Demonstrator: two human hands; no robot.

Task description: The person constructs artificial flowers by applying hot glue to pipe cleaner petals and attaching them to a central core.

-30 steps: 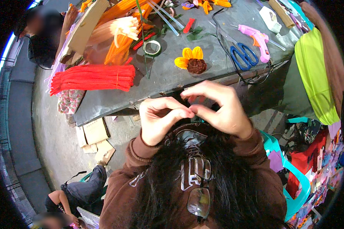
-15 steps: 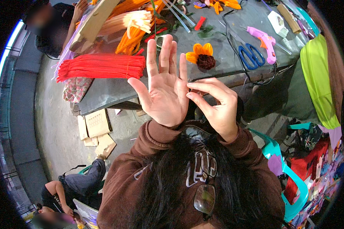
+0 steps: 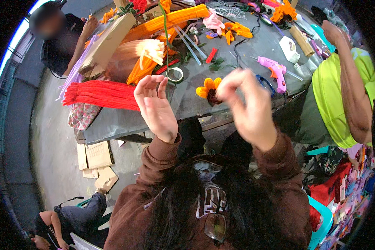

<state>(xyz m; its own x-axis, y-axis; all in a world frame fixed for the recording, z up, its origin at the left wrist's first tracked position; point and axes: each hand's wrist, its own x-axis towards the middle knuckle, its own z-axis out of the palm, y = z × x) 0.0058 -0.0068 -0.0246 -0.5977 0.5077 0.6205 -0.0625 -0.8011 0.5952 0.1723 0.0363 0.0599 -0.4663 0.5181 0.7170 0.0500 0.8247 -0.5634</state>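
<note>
My left hand (image 3: 156, 110) is raised at the table's near edge, open and empty, fingers apart and loosely curled, beside the bundle of red fuzzy stems (image 3: 100, 93). My right hand (image 3: 250, 108), blurred by motion, is bent over the near part of a flower (image 3: 208, 85) with yellow petals and a dark brown centre, partly covering it; I cannot tell if it touches or grips anything. Behind it are a pink glue gun (image 3: 275, 71) and blue-handled scissors (image 3: 264, 83), partly hidden. A white roll of tape (image 3: 174, 69) lies beyond my left hand.
The grey table (image 3: 112, 129) carries orange stems (image 3: 171, 21), cardboard (image 3: 106, 39) and a white plug block (image 3: 289, 49). A co-worker in black (image 3: 60, 50) is far left, another in lime green (image 3: 333, 104) at right. A seated person (image 3: 89, 212) is lower left, near cardboard on the floor.
My left hand has dropped from an upright spread palm to loosely curled fingers, moving left. My right hand has left it and moved toward the flower. The lime-clad co-worker's arm now reaches over the table.
</note>
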